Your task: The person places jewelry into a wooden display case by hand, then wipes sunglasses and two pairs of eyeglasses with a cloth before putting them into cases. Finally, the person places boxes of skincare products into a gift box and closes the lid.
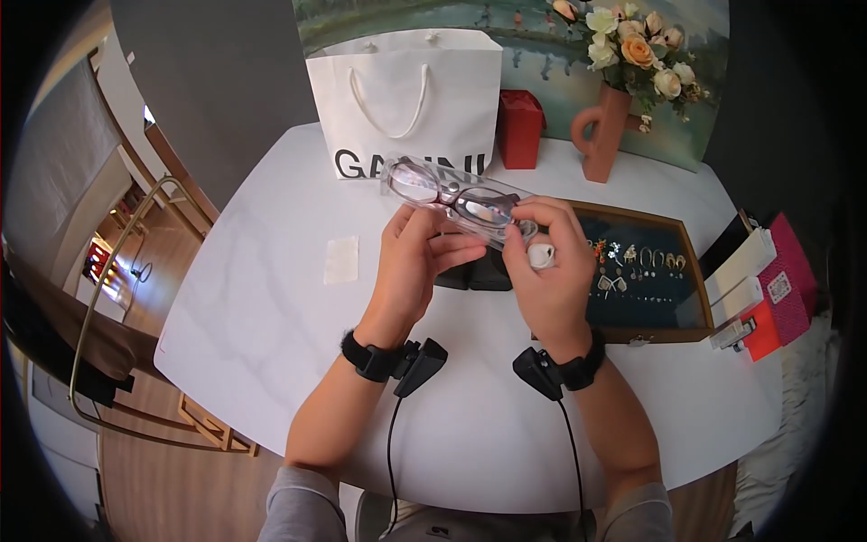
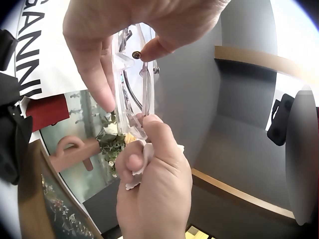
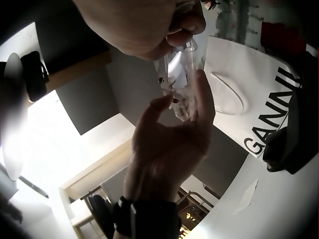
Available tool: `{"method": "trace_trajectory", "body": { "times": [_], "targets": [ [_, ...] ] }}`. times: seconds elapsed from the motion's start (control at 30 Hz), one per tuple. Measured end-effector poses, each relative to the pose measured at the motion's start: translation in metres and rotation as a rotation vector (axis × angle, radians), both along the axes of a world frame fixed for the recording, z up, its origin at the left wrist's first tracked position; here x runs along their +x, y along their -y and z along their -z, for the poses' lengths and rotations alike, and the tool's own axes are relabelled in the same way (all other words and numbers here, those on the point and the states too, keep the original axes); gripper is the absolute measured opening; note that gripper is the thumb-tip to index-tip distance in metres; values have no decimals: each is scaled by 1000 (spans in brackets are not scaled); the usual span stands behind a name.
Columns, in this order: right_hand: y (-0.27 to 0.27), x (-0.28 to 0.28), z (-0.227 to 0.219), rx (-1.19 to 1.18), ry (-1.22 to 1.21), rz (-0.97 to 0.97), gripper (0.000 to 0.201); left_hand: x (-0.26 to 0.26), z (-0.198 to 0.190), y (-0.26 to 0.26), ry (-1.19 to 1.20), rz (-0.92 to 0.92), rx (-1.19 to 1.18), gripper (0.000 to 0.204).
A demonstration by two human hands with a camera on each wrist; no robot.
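Observation:
Both hands hold a clear plastic glasses case (image 1: 449,191) up over the table, with a pair of eyeglasses (image 1: 417,183) inside it. My left hand (image 1: 411,266) grips its left part, thumb on one side and fingers on the other. In the left wrist view, the left thumb lies beside a small metal snap (image 2: 136,55) on the case. The right hand (image 1: 557,285) pinches the right end between thumb and fingers. A crumpled white cloth (image 1: 541,256) is tucked in the right hand's curled fingers.
Below the hands lies a black object (image 1: 474,275), partly hidden. A jewelry display box (image 1: 703,303) stands to the right. Behind are a white paper bag (image 1: 406,86), a red box (image 1: 520,131) and a flower vase (image 1: 607,135). A white slip (image 1: 341,260) lies left.

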State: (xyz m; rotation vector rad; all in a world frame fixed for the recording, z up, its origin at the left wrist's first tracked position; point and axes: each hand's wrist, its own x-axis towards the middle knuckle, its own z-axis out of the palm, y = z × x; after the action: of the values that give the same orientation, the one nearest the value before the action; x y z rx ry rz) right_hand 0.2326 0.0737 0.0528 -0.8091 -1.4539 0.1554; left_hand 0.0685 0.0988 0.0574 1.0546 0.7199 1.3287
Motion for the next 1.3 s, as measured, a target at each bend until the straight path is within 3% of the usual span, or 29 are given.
{"method": "trace_trajectory", "body": {
  "times": [0.2,0.27,0.33,0.5,0.57,0.7,0.77,1.1,1.3],
  "targets": [
    [0,-1,-2,0,52,13,27,2,-5,2,-23,-26,-15,29],
    [0,3,0,-91,10,-5,31,4,-4,4,-39,-25,32,29],
    [0,6,-1,-303,-212,-77,32,8,-4,6,-47,-27,38,28],
    [-2,1,-2,-213,-234,-154,31,6,-4,4,-34,-10,13,28],
    [-10,4,4,-81,-70,-52,33,7,-2,5,-39,-37,40,28],
    [-6,12,-1,-128,13,81,28,13,-1,8,-29,-3,28,29],
    [-7,13,-3,86,128,115,21,15,-1,9,-1,11,11,31],
    [-12,28,-11,27,290,-212,23,6,8,-4,158,83,-43,34],
    [-4,22,-16,5,268,-115,24,4,7,-3,217,38,-139,31]
  ]
}}
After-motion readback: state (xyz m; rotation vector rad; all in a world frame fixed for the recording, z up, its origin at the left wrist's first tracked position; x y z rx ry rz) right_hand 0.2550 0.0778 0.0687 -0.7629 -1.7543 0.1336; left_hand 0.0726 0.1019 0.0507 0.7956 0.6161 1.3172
